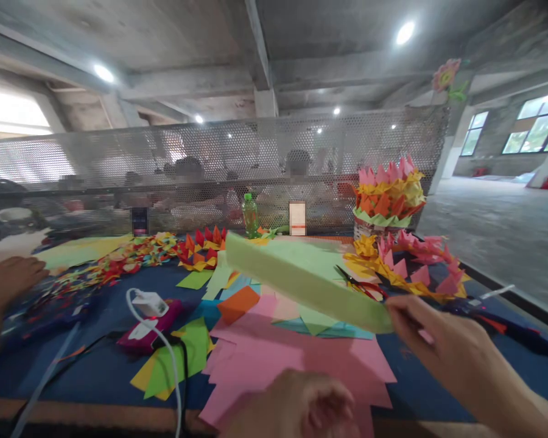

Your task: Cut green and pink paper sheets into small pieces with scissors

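My right hand (432, 334) pinches one end of a long light green paper strip (296, 286). The strip slants up to the left above the table, its far end raised. Low in the middle, my left hand (305, 404) has its fingers curled in, and nothing shows in them. It is over a stack of pink paper sheets (296, 359). Green, orange and blue paper pieces lie on that stack, partly behind the strip. Just beyond my right hand are scissors (368, 286) with red handles.
A folded-paper basket (388, 198) stands back right, near a pink and yellow paper ring (420, 267). A glue gun (502, 322) lies at right. A purple power strip (150, 325) with cables sits left, near paper scraps (123, 258). Another person's hand (13, 280) is far left.
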{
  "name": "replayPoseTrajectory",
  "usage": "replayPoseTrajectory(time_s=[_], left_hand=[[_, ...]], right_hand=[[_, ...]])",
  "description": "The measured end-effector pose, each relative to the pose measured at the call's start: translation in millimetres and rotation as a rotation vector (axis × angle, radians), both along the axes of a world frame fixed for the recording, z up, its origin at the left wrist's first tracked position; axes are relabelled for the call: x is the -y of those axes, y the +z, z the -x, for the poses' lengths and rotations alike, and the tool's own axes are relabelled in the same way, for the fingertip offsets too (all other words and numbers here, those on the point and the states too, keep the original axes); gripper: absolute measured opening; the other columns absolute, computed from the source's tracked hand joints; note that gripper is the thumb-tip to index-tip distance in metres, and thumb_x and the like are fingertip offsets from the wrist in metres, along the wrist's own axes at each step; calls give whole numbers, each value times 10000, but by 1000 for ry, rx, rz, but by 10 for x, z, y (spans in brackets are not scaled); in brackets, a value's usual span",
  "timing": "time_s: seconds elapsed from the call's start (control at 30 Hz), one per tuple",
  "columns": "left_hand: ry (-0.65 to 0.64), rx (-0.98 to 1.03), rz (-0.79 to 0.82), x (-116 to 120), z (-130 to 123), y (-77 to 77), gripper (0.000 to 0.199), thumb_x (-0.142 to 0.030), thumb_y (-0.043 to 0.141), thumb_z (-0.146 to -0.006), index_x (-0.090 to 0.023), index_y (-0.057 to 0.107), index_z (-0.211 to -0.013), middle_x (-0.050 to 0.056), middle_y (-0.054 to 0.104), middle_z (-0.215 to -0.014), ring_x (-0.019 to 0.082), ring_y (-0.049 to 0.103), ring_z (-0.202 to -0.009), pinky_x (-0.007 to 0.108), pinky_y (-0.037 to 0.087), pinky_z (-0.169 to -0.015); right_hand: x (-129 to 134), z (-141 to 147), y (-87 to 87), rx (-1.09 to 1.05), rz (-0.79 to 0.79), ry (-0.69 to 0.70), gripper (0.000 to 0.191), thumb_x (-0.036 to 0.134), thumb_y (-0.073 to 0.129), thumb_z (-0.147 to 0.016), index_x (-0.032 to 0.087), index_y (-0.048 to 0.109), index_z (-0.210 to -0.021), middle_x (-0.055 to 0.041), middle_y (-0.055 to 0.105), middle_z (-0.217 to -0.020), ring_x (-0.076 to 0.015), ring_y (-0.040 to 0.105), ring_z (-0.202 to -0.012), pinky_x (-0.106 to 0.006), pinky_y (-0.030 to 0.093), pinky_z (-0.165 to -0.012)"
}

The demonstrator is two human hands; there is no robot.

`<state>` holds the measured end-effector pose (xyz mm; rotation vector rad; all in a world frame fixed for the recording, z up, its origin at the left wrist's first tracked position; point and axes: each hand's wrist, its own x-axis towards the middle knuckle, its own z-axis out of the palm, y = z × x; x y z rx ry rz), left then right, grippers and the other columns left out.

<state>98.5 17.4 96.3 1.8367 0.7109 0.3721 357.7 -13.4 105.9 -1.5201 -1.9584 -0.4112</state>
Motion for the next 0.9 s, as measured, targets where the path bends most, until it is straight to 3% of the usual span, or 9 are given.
replayPoseTrajectory(time_s=[0.07, 0.17, 0.27, 0.37, 0.53, 0.67, 0.77, 0.83, 0.9], left_hand=[[28, 93, 67, -200, -99, 69, 310, -414, 599, -820, -206, 716, -1016, 88, 718, -960, 206, 646, -846, 237, 472, -688], [183, 295, 260, -567, -280, 144, 511, -418, 711, -733, -189, 628, -1182, 151, 640, -1169, 244, 625, -956, 262, 485, -700], [324, 564, 455, -934, -411, 180, 445, -402, 717, -741, -159, 649, -1108, 157, 632, -1200, 250, 615, -1021, 294, 493, -773], [436, 813, 545, -1208, -448, 173, 378, -281, 753, -717, -143, 660, -1056, 126, 681, -1131, 248, 642, -1001, 352, 489, -881], [591, 802, 608, -1450, -423, 29, 207, -194, 739, -700, -80, 694, -867, 121, 740, -804, 279, 694, -830, 420, 509, -870], [618, 838, 560, -1539, -409, -103, 276, -92, 713, -676, -123, 697, -949, 99, 749, -857, 270, 692, -853, 420, 515, -868], [614, 872, 553, -1571, -398, -135, 332, -84, 722, -667, -104, 684, -997, 118, 742, -920, 270, 693, -838, 436, 514, -865], [616, 882, 561, -1579, -387, -131, 338, -84, 719, -671, -84, 680, -1007, 133, 738, -918, 278, 695, -829, 442, 513, -860], [614, 882, 573, -1584, -372, -122, 336, -91, 708, -684, -71, 677, -1018, 143, 735, -907, 288, 696, -818, 448, 516, -845]], right_hand=[[-190, 33, 172, -179, 86, -32, 154, 316, 446, -945, 222, 568, -952, 32, 636, -649, -115, 597, -499, -216, 413, -504], [-526, 120, 303, -506, 183, 65, 217, 373, 438, -936, 207, 564, -874, 34, 578, -614, -123, 598, -508, -213, 429, -484], [-866, 167, 259, -849, 335, 227, 243, 419, 427, -924, 196, 515, -881, 36, 574, -645, -133, 632, -506, -210, 461, -451], [-1144, 175, 104, -916, 369, 254, 261, 437, 411, -917, 191, 496, -899, 43, 568, -626, -138, 649, -502, -196, 443, -421], [-1323, 169, -134, -851, 408, 274, 278, 457, 385, -913, 199, 470, -852, 66, 515, -575, -146, 641, -468, -201, 410, -393], [-1230, -6, -134, -636, 513, 305, 359, 466, 413, -923, 194, 523, -716, 1, 602, -610, -182, 663, -583, -250, 439, -501], [-1163, -173, -145, -45, 463, -58, 234, 318, 398, -938, 156, 567, -954, -103, 685, -829, -259, 673, -810, -321, 438, -663], [-1146, -227, -200, 83, 482, -145, 184, 202, 451, -885, 108, 562, -998, -167, 678, -917, -297, 664, -863, -341, 424, -696], [-1140, -233, -266, 114, 503, -130, 181, 134, 454, -855, 91, 571, -986, -195, 661, -962, -293, 660, -862, -340, 417, -717]])
